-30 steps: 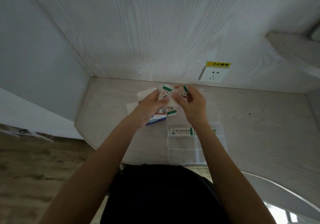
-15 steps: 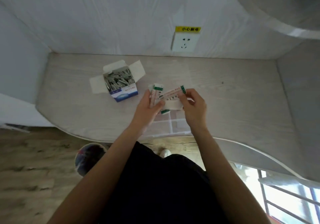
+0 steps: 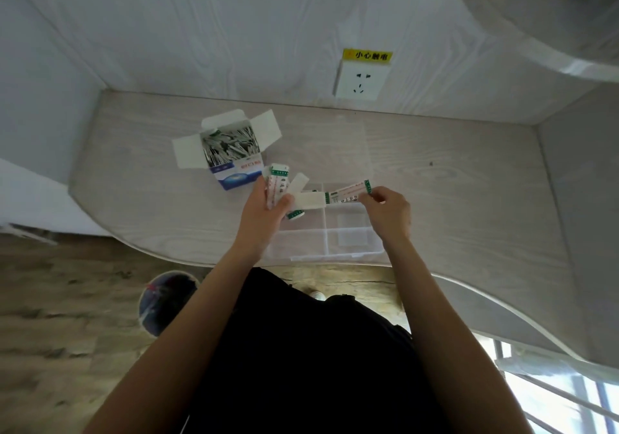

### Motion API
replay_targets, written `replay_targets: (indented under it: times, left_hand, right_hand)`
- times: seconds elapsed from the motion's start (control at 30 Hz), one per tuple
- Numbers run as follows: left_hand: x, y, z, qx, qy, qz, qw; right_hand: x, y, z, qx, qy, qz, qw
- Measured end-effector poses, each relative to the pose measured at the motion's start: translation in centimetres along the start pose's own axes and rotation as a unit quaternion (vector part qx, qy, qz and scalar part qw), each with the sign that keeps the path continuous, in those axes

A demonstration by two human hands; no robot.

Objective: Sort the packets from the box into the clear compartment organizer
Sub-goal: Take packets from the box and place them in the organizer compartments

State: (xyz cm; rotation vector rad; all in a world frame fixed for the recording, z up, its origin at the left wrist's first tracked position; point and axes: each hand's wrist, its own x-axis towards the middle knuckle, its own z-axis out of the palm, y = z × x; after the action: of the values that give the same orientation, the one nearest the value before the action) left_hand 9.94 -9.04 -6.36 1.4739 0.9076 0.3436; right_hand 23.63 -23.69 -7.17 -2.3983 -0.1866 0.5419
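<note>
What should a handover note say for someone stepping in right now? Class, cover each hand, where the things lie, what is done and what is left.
Left hand: grips a bundle of packets above the desk.
Right hand: pinches one end of a single packet over the organizer.
Box: open on the desk, left of the organizer and farther back, many packets inside.
Done: packets taken out; none clearly seen in a compartment from the head view.
Left: place the single packet, then the bundle, then empty the box.
</note>
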Motion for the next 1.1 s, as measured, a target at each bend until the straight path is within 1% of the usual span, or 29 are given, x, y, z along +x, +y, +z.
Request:
replay_targets:
  times: [0.07, 0.17, 0.27, 0.33, 0.37, 0.43, 0.5, 0.7, 0.83, 0.93, 1.0, 1.03, 1.07, 1.1]
  left_hand:
    - [0.2, 0.0, -0.2, 0.001, -0.007, -0.002, 1.000]
    - [0.2, -0.2, -0.2, -0.005, -0.016, -0.013, 1.000]
    - [0.3, -0.2, -0.1, -0.003, -0.020, -0.017, 1.000]
    - [0.3, -0.2, 0.1, 0.006, -0.028, -0.019, 0.999]
    - [0.3, -0.1, 0.2, 0.009, -0.031, -0.021, 0.999]
    - [0.4, 0.0, 0.4, 0.004, -0.038, -0.023, 0.999]
    - [0.4, 0.1, 0.5, -0.003, -0.044, -0.023, 0.999]
    - [0.8, 0.0, 0.7, -0.009, -0.047, -0.032, 0.998]
    - [0.8, 0.0, 0.8, -0.017, -0.051, -0.038, 0.998]
    - [0.8, -0.1, 0.8, -0.021, -0.050, -0.042, 0.998]
    - [0.8, -0.2, 0.7, -0.024, -0.050, -0.045, 0.997]
    - [0.8, -0.2, 0.7, -0.027, -0.045, -0.044, 0.998]
    - [0.9, -0.1, 0.8, -0.032, -0.037, -0.041, 0.998]
    - [0.8, 0.0, 0.8, -0.040, -0.028, -0.040, 0.998]
  right_hand:
    - [0.1, -0.2, 0.3, -0.060, -0.004, -0.003, 0.998]
    - [0.0, -0.7, -0.2, -0.152, 0.012, -0.034, 0.988]
    - [-0.3, -0.8, -1.0, -0.258, 0.056, -0.074, 0.962]
    - [-0.4, -0.7, -1.2, -0.291, 0.098, -0.112, 0.945]
    - [-0.3, -0.6, -1.1, -0.291, 0.112, -0.147, 0.939]
    - [0.0, -0.1, -0.5, -0.278, 0.112, -0.229, 0.926]
    - [0.2, 0.4, 0.2, -0.264, 0.100, -0.277, 0.919]
    - [-0.2, 1.9, 1.0, -0.260, 0.086, -0.298, 0.914]
    - [0.2, 1.8, 0.9, -0.208, 0.088, -0.315, 0.922]
    - [0.9, 1.3, 1.0, -0.187, 0.107, -0.305, 0.927]
    - [1.1, 0.4, 0.8, -0.159, 0.095, -0.277, 0.943]
    - [0.8, -0.3, 0.6, -0.109, 0.071, -0.252, 0.959]
    - [0.3, -1.1, 0.4, -0.032, 0.030, -0.213, 0.976]
    - [-0.4, -2.0, 0.3, 0.053, -0.036, -0.164, 0.984]
